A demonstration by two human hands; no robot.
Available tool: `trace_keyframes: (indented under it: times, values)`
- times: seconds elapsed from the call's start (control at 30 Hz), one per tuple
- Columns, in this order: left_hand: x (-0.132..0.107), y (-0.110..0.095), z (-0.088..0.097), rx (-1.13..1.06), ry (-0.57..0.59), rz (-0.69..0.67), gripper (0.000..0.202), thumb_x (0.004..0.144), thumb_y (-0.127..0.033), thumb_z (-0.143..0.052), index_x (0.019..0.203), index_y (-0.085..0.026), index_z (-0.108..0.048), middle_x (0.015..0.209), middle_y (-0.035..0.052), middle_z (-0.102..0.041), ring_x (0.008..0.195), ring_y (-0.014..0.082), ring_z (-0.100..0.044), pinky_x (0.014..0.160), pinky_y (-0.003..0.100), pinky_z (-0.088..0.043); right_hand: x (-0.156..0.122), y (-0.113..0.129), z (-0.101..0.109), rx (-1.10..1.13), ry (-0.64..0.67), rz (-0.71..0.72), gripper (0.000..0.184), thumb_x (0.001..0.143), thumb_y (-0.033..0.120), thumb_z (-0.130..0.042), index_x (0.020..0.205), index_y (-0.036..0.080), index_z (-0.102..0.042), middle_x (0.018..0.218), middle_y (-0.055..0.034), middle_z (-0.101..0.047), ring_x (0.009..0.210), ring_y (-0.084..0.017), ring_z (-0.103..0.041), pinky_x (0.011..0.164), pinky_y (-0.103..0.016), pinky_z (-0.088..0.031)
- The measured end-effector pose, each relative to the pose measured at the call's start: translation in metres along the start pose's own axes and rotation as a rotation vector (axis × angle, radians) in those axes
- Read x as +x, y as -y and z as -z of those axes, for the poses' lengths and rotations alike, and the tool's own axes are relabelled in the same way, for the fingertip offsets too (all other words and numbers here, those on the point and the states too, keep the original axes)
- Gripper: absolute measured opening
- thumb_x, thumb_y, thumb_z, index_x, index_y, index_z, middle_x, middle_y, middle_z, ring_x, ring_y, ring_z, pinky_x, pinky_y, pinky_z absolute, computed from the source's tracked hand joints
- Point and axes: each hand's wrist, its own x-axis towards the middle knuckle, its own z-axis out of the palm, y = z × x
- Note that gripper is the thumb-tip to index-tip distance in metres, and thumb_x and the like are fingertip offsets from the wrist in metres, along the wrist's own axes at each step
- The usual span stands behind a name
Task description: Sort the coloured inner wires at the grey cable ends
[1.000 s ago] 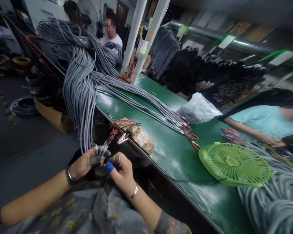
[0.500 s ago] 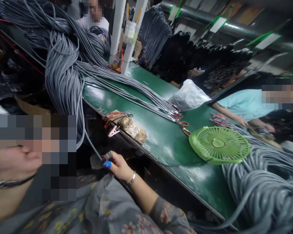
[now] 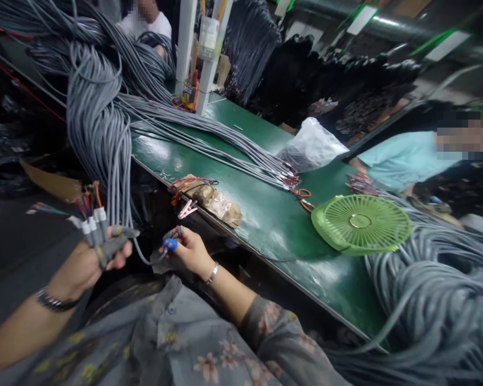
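Several grey cables [image 3: 92,228] with white-wrapped ends and bared coloured wires stick up from my left hand [image 3: 89,264], whose fingers are closed round them. Grey coverings wrap some of its fingertips. My right hand [image 3: 189,251] pinches the end of one grey cable [image 3: 144,256], which sags between the two hands. Blue tape covers one of the right fingertips. Behind the left hand, a thick bundle of grey cables [image 3: 99,118] hangs over the table edge. A pink clip [image 3: 187,209] sits at the edge, beyond the right hand.
The green table [image 3: 265,230] runs diagonally, with a taped block [image 3: 221,208] at its near edge. A green fan [image 3: 361,221], a plastic bag [image 3: 312,145] and coiled grey cables [image 3: 438,300] rest on it. Two people are across the table.
My left hand has come from the far left toward the right hand, and the cables in it now show. My right hand has shifted slightly up and left, still pinching its cable.
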Motion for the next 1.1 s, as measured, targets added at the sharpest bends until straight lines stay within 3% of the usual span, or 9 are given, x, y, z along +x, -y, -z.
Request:
trace_keyframes:
  times: [0.1, 0.2, 0.3, 0.37, 0.57, 0.77, 0.9, 1.0, 1.1]
  values:
    - [0.038, -0.023, -0.081, -0.018, 0.038, -0.066, 0.034, 0.061, -0.042, -0.094, 0.08, -0.018, -0.082, 0.08, 0.0096, -0.08, 0.057, 0.015, -0.06, 0.041, 0.021, -0.037, -0.001, 0.022, -0.01, -0.014, -0.02, 0.073, 0.047, 0.081, 0.068, -0.074, 0.085, 0.024, -0.059, 0.073, 0.0002, -0.07, 0.061, -0.015, -0.063, 0.062, -0.029, -0.056]
    - [0.042, -0.024, -0.113, 0.073, 0.084, -0.056, 0.037, 0.058, -0.049, -0.093, 0.075, -0.018, -0.081, 0.059, 0.0014, -0.068, 0.051, 0.0125, -0.05, 0.046, 0.023, -0.04, -0.011, 0.032, -0.012, -0.168, -0.13, 0.204, 0.037, 0.09, 0.06, -0.067, 0.086, 0.023, -0.065, 0.079, -0.002, -0.07, 0.067, -0.016, -0.064, 0.065, -0.029, -0.056]
    - [0.038, -0.013, -0.111, 0.213, 0.172, -0.036, 0.038, 0.063, -0.056, -0.088, 0.064, -0.02, -0.075, 0.047, -0.0029, -0.056, 0.047, 0.0119, -0.043, 0.048, 0.025, -0.037, -0.018, 0.027, -0.009, -0.228, -0.317, 0.238, 0.038, 0.087, 0.059, -0.07, 0.079, 0.022, -0.066, 0.08, -0.0027, -0.066, 0.067, -0.016, -0.061, 0.063, -0.028, -0.054]
    - [0.037, -0.009, -0.106, 0.303, 0.241, -0.016, 0.04, 0.067, -0.058, -0.083, 0.059, -0.02, -0.072, 0.047, -0.0013, -0.058, 0.047, 0.012, -0.042, 0.048, 0.025, -0.036, -0.018, 0.019, -0.007, -0.166, -0.389, 0.167, 0.042, 0.078, 0.061, -0.078, 0.074, 0.022, -0.065, 0.076, -0.0014, -0.064, 0.066, -0.015, -0.059, 0.061, -0.028, -0.052]
    - [0.033, -0.014, -0.097, 0.414, 0.359, 0.046, 0.037, 0.068, -0.051, -0.084, 0.049, -0.021, -0.072, 0.049, 0.0034, -0.066, 0.049, 0.0147, -0.05, 0.052, 0.027, -0.041, -0.005, 0.012, -0.01, 0.162, -0.268, -0.13, 0.052, 0.064, 0.065, -0.087, 0.068, 0.02, -0.061, 0.057, 0.0049, -0.056, 0.05, -0.009, -0.044, 0.05, -0.023, -0.039]
    - [0.027, -0.015, -0.095, 0.307, 0.292, 0.093, 0.038, 0.064, -0.053, -0.086, 0.052, -0.018, -0.075, 0.053, 0.0062, -0.071, 0.052, 0.0158, -0.054, 0.055, 0.028, -0.043, 0.008, 0.016, -0.017, 0.268, -0.12, -0.168, 0.06, 0.061, 0.073, -0.086, 0.071, 0.021, -0.058, 0.054, 0.0047, -0.058, 0.045, -0.011, -0.052, 0.048, -0.024, -0.036]
    - [0.029, -0.012, -0.101, 0.277, 0.173, 0.065, 0.035, 0.061, -0.05, -0.086, 0.049, -0.02, -0.072, 0.051, 0.0039, -0.068, 0.054, 0.0165, -0.055, 0.059, 0.029, -0.046, 0.006, 0.004, -0.014, 0.254, -0.243, -0.155, 0.066, 0.066, 0.086, -0.074, 0.071, 0.021, -0.059, 0.05, 0.0063, -0.049, 0.045, -0.01, -0.044, 0.047, -0.024, -0.034]
    - [0.032, -0.01, -0.104, 0.188, 0.033, 0.09, 0.029, 0.054, -0.045, -0.088, 0.053, -0.021, -0.071, 0.053, 0.0031, -0.069, 0.055, 0.0179, -0.059, 0.059, 0.03, -0.05, 0.0, -0.001, -0.009, 0.213, -0.304, -0.161, 0.07, 0.072, 0.092, -0.061, 0.073, 0.022, -0.06, 0.056, 0.0037, -0.053, 0.049, -0.011, -0.046, 0.049, -0.025, -0.039]
    - [0.034, -0.008, -0.107, 0.144, -0.005, 0.141, 0.03, 0.05, -0.042, -0.091, 0.056, -0.021, -0.07, 0.052, 0.0022, -0.068, 0.053, 0.0179, -0.06, 0.057, 0.031, -0.053, -0.003, 0.001, -0.006, 0.12, -0.275, -0.16, 0.066, 0.069, 0.087, -0.069, 0.078, 0.022, -0.059, 0.065, 0.0033, -0.058, 0.051, -0.01, -0.047, 0.051, -0.025, -0.041]
